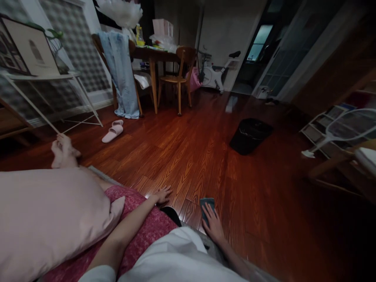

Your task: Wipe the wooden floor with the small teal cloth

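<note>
One pillow [44, 219], one phone [207, 203], probably two slippers [113, 132], overlapping, two chairs [179, 74], one table [152, 53], one bin [249, 135], one bike [217, 74], one racket [343, 127], one framed picture [29, 49], one left hand [163, 194], one right hand [212, 223].

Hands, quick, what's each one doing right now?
Left hand: open, flat on the wood floor.
Right hand: open, fingers resting on a dark flat object, no grip visible.

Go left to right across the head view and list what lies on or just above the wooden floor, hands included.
pink slippers → left hand, flat on the floor → right hand, fingers resting on a dark flat object → black bin → white mesh racket
</note>
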Motion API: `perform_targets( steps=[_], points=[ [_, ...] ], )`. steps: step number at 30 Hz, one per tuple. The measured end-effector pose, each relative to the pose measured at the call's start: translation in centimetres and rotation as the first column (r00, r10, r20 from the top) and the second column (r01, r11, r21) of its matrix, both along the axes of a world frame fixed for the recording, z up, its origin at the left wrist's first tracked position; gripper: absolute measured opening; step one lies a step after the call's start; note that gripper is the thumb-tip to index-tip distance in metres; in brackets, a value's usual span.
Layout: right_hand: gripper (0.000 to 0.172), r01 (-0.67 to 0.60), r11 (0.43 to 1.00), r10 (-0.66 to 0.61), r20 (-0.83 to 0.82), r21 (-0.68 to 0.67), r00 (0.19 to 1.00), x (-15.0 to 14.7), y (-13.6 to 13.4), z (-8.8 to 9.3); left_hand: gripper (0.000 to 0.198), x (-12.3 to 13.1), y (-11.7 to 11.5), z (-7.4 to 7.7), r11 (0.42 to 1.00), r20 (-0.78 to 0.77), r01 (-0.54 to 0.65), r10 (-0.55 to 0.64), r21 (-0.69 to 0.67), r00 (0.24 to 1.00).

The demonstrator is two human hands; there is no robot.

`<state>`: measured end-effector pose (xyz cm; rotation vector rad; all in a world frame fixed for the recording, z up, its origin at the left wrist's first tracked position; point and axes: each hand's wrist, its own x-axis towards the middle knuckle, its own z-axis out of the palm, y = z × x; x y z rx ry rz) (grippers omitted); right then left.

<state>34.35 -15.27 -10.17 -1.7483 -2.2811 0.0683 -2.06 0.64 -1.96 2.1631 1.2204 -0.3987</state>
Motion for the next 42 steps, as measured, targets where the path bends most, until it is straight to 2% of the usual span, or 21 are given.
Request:
perform_targets(
  steps=[3, 5, 7, 9, 11, 12, 14, 16, 18, 21, 24, 26, 28, 29, 30, 33, 35, 36, 38, 40, 42],
  points=[
    [0.060, 0.215, 0.977, -0.214, 0.017, 0.000, 0.977, 3.0, 0.6, 0.3, 0.073, 0.0, -0.1, 0.3, 1.000, -0.006, -0.006, 0.006, -0.012, 1.000],
    [0.062, 0.416, 0.909, -0.416, 0.023, -0.010, 0.909, 3.6, 2.5, 0.6, 0.073, 0.0, -0.1, 0.5, 1.000, -0.007, -0.006, 0.006, -0.016, 1.000],
    [0.064, 0.587, 0.809, -0.587, 0.017, -0.029, 0.810, 2.8, 5.1, 1.1, 0.073, 0.1, -0.1, 0.7, 1.000, -0.012, 0.002, -0.002, -0.015, 1.000],
    [0.065, 0.693, 0.719, -0.694, -0.004, -0.049, 0.720, 1.1, 7.8, 1.6, 0.074, 0.2, -0.1, 0.8, 1.000, -0.022, 0.012, -0.013, -0.016, 1.000],
    [0.065, 0.725, 0.686, -0.727, -0.031, -0.063, 0.686, -1.2, 10.1, 2.0, 0.075, 0.3, -0.1, 0.8, 1.000, -0.035, 0.011, -0.011, -0.014, 0.999],
    [0.064, 0.710, 0.701, -0.713, -0.046, -0.066, 0.700, -2.4, 10.8, 2.1, 0.075, 0.3, -0.1, 0.8, 1.000, -0.036, 0.007, -0.008, -0.011, 0.999],
    [0.063, 0.610, 0.790, -0.613, -0.074, -0.057, 0.787, -4.7, 11.5, 2.1, 0.074, 0.3, -0.1, 0.8, 1.000, -0.034, -0.001, 0.000, -0.002, 0.999],
    [0.061, 0.435, 0.900, -0.436, -0.083, -0.040, 0.896, -6.6, 10.8, 1.8, 0.073, 0.3, -0.1, 0.7, 1.000, -0.030, -0.006, 0.006, 0.000, 1.000],
    [0.059, 0.235, 0.971, -0.237, -0.071, -0.033, 0.969, -7.7, 8.9, 1.5, 0.074, 0.3, -0.1, 0.6, 1.000, -0.024, -0.007, 0.006, -0.006, 1.000],
    [0.058, -0.010, 0.999, 0.008, -0.045, -0.047, 0.999, -6.9, 4.8, 1.0, 0.073, 0.3, 0.0, 0.5, 1.000, -0.007, -0.001, 0.001, -0.011, 1.000],
    [0.058, -0.129, 0.990, 0.127, -0.032, -0.065, 0.991, -3.2, 1.3, 1.1, 0.073, 0.3, 0.0, 0.4, 1.000, 0.003, -0.023, 0.023, -0.020, 1.000],
    [0.058, -0.076, 0.995, 0.075, -0.023, -0.061, 0.997, 0.1, 0.2, 1.3, 0.073, 0.3, -0.1, 0.5, 0.999, 0.006, -0.038, 0.038, -0.032, 0.999],
    [0.058, 0.106, 0.994, -0.107, -0.016, -0.039, 0.994, 3.2, 0.2, 1.4, 0.074, 0.3, -0.2, 0.6, 0.999, 0.012, -0.037, 0.038, -0.040, 0.999],
    [0.058, 0.229, 0.973, -0.230, -0.018, -0.029, 0.973, 4.5, 0.6, 1.5, 0.074, 0.2, -0.2, 0.7, 0.999, 0.013, -0.034, 0.034, -0.041, 0.999],
    [0.060, 0.358, 0.933, -0.359, -0.024, -0.022, 0.933, 5.4, 1.2, 1.6, 0.075, 0.2, -0.2, 0.7, 0.999, 0.015, -0.030, 0.030, -0.040, 0.999],
    [0.064, 0.661, 0.750, -0.661, -0.069, -0.021, 0.747, 6.1, 4.0, 1.7, 0.074, 0.3, -0.2, 0.6, 0.999, 0.004, -0.016, 0.016, -0.029, 1.000],
    [0.066, 0.749, 0.662, -0.744, -0.130, -0.013, 0.655, 4.7, 6.0, 1.6, 0.074, 0.3, -0.1, 0.5, 1.000, -0.010, -0.003, 0.003, -0.020, 1.000],
    [0.066, 0.759, 0.651, -0.748, -0.166, 0.000, 0.642, 3.6, 7.0, 1.5, 0.074, 0.3, 0.0, 0.4, 1.000, -0.017, 0.001, -0.001, -0.015, 1.000],
    [0.066, 0.718, 0.695, -0.697, -0.211, 0.034, 0.685, 0.7, 8.4, 1.3, 0.073, 0.3, 0.0, 0.3, 1.000, -0.024, 0.007, -0.007, -0.005, 1.000],
    [0.064, 0.597, 0.801, -0.580, -0.191, 0.043, 0.792, -2.6, 8.9, 1.2, 0.073, 0.3, 0.0, 0.3, 1.000, -0.023, 0.006, -0.006, 0.004, 1.000],
    [0.061, 0.416, 0.910, -0.411, -0.128, 0.008, 0.902, -5.7, 8.5, 1.2, 0.074, 0.3, 0.0, 0.3, 1.000, -0.025, -0.002, 0.002, 0.005, 1.000]
  ],
)
